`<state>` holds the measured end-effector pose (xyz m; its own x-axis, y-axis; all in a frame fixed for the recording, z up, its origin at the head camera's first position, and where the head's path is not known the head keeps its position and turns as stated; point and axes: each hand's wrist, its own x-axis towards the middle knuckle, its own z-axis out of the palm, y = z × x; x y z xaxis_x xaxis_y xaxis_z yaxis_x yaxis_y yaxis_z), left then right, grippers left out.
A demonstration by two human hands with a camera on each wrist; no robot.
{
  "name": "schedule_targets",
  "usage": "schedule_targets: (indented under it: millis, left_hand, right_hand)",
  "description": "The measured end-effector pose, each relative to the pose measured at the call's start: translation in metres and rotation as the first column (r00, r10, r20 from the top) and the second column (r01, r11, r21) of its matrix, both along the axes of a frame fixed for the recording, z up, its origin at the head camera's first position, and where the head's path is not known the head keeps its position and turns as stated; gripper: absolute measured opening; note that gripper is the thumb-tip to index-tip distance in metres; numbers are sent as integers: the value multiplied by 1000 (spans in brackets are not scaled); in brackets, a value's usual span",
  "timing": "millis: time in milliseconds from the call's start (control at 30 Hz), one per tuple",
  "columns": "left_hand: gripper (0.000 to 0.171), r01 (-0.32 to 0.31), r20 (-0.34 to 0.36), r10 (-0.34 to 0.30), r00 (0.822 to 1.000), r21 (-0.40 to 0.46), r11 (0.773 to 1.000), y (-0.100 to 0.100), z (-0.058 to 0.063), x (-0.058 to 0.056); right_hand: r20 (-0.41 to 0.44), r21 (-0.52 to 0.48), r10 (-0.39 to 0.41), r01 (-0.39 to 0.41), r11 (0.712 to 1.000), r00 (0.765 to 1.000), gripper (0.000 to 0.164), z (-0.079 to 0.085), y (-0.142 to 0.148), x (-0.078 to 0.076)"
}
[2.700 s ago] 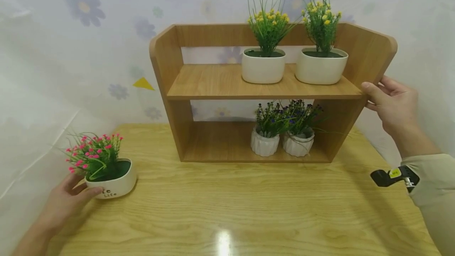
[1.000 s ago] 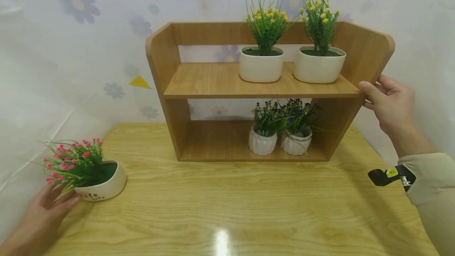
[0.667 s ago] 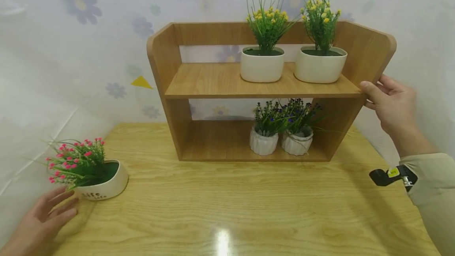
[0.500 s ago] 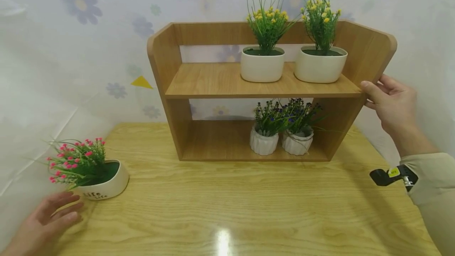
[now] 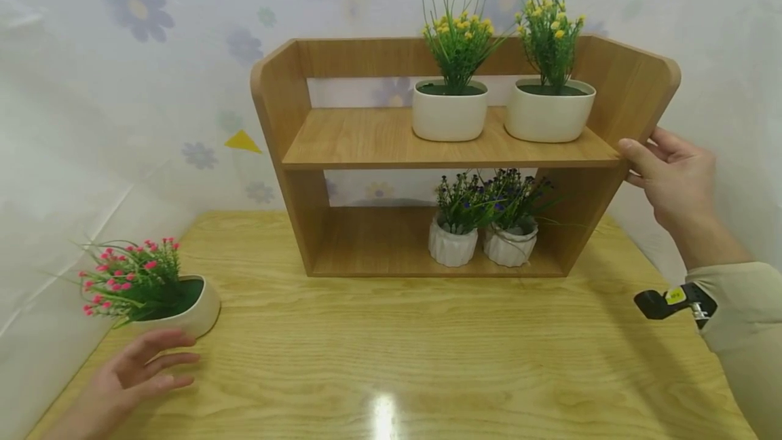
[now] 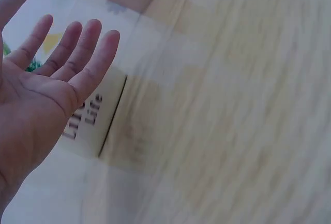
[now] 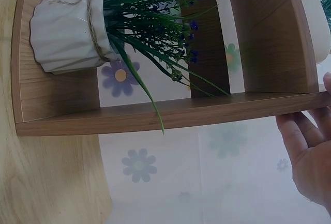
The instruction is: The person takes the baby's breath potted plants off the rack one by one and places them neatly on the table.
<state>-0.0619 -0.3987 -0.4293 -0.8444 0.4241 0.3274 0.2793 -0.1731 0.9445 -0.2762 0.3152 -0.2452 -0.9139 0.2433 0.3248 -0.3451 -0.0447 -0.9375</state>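
My left hand [image 5: 137, 375] hovers over the table in front of the pink-flowered potted plant [image 5: 195, 314], fingers loosely spread and nothing in them. In the left wrist view the palm shows beside the pot's "Life" lettering [image 6: 93, 109]. At the right, my right hand [image 5: 681, 175] grips the side panel of the wooden shelf [image 5: 391, 165], thumb on the front edge and fingers behind it. Two white pots with yellow flowers [image 5: 450, 114] stand on the upper board, toward the right. Below them sit two ribbed white pots with purple flowers [image 5: 453, 244], one tied with twine [image 7: 92, 22].
The shelf stands on a light wood table [image 5: 391, 338] against a flower-printed white cloth backdrop [image 5: 140, 121]. A black wrist camera [image 5: 675, 301] hangs at the right sleeve [image 5: 742, 318].
My left hand has let go of the pink-flowered plant, which first shifted slightly left, then drew back and moved right across the pot's front. The right hand keeps its grip on the shelf.
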Motion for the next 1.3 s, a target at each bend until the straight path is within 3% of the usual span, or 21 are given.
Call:
schedule_targets:
  millis: [233,533,667,833,1000,1300]
  left_hand:
    - [63,104,-45,-103,994,30,994,31,15,-12]
    - [61,141,-66,-137,988,74,987,79,35,-31]
    - [59,124,-54,-120,991,76,989,97,44,-40]
    - [56,77,-28,-75,997,52,996,113,52,-49]
    - [54,18,18,-19,1000,34,999,127,57,-58]
    - [52,15,25,-16,1000,57,998,145,64,-72]
  right_hand:
    - [-11,-6,2,-2,1000,1000,56,1,-1,0]
    - [-44,65,-59,61,996,997,52,-1,-4,1]
    - [-80,122,-100,109,987,992,51,-5,-9,0]
    - [-123,36,-82,87,996,989,45,-13,-13,-2]
    - [-106,12,-98,100,995,990,40,-14,-14,-2]
    - [-86,10,-155,156,988,984,35,-12,-16,-8]
